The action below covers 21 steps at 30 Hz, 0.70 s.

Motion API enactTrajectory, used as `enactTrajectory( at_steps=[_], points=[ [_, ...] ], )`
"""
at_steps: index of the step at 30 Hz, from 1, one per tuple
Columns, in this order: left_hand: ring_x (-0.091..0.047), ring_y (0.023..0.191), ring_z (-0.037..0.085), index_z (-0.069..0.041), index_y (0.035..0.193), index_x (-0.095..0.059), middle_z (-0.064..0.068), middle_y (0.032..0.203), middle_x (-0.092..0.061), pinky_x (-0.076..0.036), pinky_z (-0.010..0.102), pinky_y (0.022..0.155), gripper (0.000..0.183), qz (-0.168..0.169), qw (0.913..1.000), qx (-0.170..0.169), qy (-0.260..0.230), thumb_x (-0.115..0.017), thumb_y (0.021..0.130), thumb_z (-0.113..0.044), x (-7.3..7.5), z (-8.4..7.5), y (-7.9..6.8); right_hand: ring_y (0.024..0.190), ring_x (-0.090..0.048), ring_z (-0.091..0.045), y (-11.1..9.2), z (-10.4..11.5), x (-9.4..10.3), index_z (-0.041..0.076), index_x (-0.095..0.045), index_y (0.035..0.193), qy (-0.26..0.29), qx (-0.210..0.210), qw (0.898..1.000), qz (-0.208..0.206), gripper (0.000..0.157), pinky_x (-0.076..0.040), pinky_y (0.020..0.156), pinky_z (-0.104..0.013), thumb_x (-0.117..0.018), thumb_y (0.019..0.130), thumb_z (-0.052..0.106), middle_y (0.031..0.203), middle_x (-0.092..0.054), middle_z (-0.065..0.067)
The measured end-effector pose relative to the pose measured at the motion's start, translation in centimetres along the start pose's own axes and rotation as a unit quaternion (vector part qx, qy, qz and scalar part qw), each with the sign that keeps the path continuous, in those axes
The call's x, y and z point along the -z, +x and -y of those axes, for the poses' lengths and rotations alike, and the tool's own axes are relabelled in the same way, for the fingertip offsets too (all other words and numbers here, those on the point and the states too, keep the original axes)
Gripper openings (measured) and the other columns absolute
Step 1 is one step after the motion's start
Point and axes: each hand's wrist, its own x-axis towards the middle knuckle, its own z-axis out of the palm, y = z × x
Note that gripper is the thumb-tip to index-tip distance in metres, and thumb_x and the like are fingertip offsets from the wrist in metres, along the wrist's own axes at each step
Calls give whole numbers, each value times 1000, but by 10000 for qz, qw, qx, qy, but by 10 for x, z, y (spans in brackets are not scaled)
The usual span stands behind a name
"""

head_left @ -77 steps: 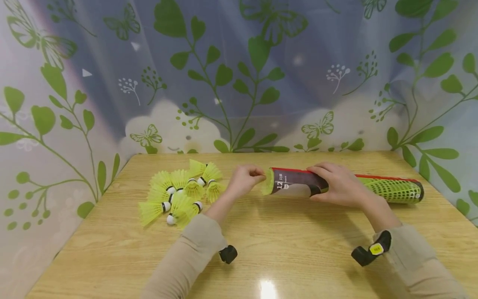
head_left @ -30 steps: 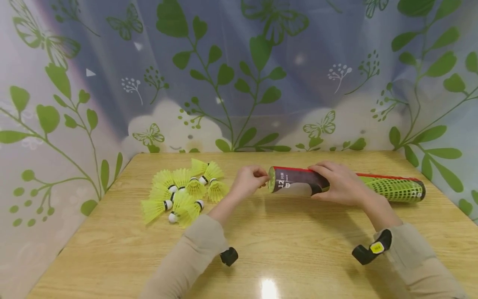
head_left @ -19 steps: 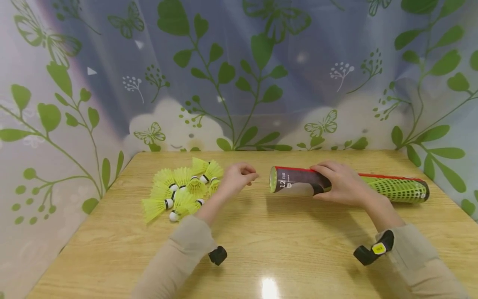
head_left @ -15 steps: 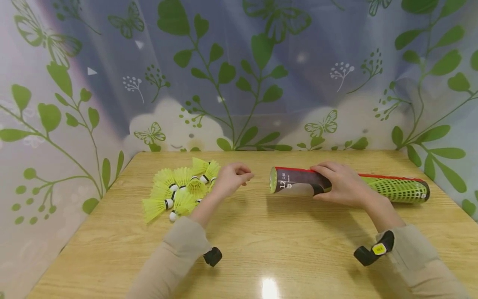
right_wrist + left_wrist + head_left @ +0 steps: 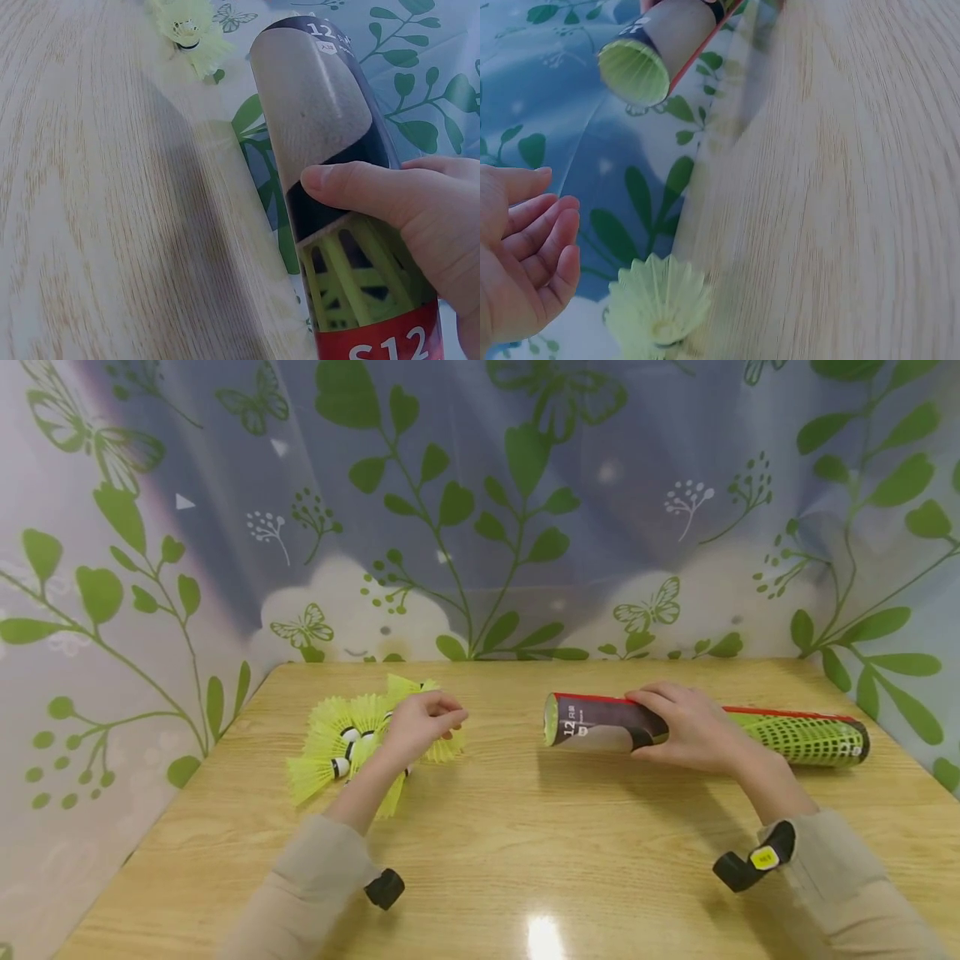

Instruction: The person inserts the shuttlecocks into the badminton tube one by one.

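Your right hand point(image 5: 686, 731) is gripping a red-striped, black-and-grey cylindrical tube point(image 5: 596, 728) over the wooden table point(image 5: 525, 843).
Head: your left hand point(image 5: 416, 727) is hovering over yellow conical shuttlecocks point(image 5: 366, 714). Left wrist: fingers point(image 5: 544, 247) lying loosely curved. Right wrist: thumb point(image 5: 360, 184) pressing the tube.

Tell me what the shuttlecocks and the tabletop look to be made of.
Shuttlecocks: probably matte yellow plastic, judging by their evenly ribbed skirts; the white bases' material is unclear. Tabletop: semi-gloss wood or wood-look laminate, showing grain and bright glare.
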Motion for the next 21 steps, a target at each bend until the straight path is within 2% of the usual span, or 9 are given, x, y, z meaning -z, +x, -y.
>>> enactTrajectory(
  at_steps=[5, 10, 16, 21],
  points=[
    [-63, 85, 31, -6, 105, -67, 15, 97, -68, -50, 45, 80, 25, 72, 9998, 124, 108, -63, 90, -26, 17, 9, -9, 106, -54, -35, 0, 0, 0, 6, -56, 125, -1, -18, 10000, 52, 74, -40, 86, -55, -85, 63, 35, 118, -58, -14],
    [-63, 85, 27, -6, 109, -68, 10, 99, -68, -50, 45, 80, 29, 121, 9993, 158, 316, -62, 91, -28, 36, 18, -17, 106, -54, -35, 1, 2, 1, 6, -56, 126, -8, -43, 9999, 94, 74, -40, 86, -55, -85, 64, 35, 118, -58, -14],
    [-62, 83, 24, -8, 115, -66, 7, 100, -69, -48, 46, 77, 33, 377, 9975, 207, 559, -60, 92, -30, 57, 28, -28, 107, -54, -35, 1, 3, 2, 7, -56, 126, 2, -39, 9999, 126, 73, -40, 87, -55, -84, 65, 34, 118, -58, -14],
    [-62, 85, 29, -4, 116, -65, 9, 99, -69, -49, 42, 73, 35, 441, 9968, 226, 627, -61, 92, -29, 71, 32, -36, 108, -53, -35, 0, 2, 2, 7, -56, 126, 12, -72, 9998, 165, 72, -39, 87, -56, -84, 65, 33, 119, -57, -15]
  ],
)
